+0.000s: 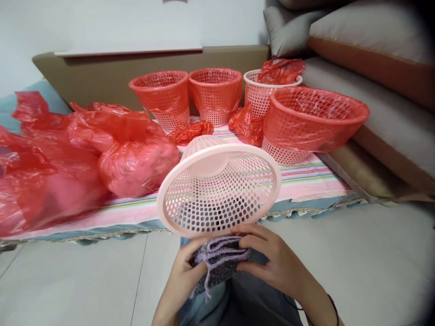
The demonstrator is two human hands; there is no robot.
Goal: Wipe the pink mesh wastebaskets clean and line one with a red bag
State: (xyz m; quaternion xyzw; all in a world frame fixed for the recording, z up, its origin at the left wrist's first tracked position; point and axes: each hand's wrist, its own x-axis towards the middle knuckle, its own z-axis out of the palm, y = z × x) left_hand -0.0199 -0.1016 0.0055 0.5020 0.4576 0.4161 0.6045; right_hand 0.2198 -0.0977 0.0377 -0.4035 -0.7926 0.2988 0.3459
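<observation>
Low in the view, above my knees, both hands hold a folded dark grey cloth (222, 267) with lilac edging and a loose lilac thread end. My left hand (185, 271) is closed on its left side, thumb in front. On the right side, my right hand (272, 253) grips it with curved fingers, the uppermost close to a basket rim. Just beyond the hands, a pale pink plastic mesh basket (219, 231) lies tipped, its wide mouth towards me. Whether my right fingertips touch that rim, I cannot tell.
Mesh baskets lined with red bags, such as the right-hand basket (316, 131), stand on a striped cloth (306, 176). Stuffed red plastic bags (136, 158) crowd the left. Cushions (374, 40) pile up at right. Behind is a backrest (102, 77); pale floor tiles (84, 276) lie below.
</observation>
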